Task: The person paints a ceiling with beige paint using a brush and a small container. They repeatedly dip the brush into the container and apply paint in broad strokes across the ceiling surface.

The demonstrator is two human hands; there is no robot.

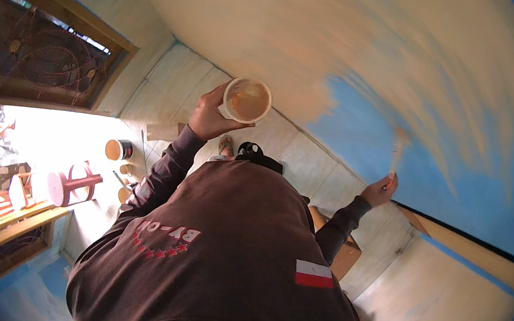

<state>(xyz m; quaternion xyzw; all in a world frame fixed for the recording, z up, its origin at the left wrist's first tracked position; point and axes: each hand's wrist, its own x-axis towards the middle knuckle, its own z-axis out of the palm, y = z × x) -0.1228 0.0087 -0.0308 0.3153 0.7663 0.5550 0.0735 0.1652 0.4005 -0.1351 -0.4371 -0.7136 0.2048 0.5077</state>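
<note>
While left grip (210,115) clasps white tub (268,96) (peach paint (249,103) inside), right grip (379,191) holds pale brush (396,155)

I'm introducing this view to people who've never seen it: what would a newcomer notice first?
Probably the vivid blue patch on the cream wall, right of centre, where the right hand holds a paintbrush up to it. Next, the open tub in the left hand, just above centre, then the white glare at lower left.
</note>
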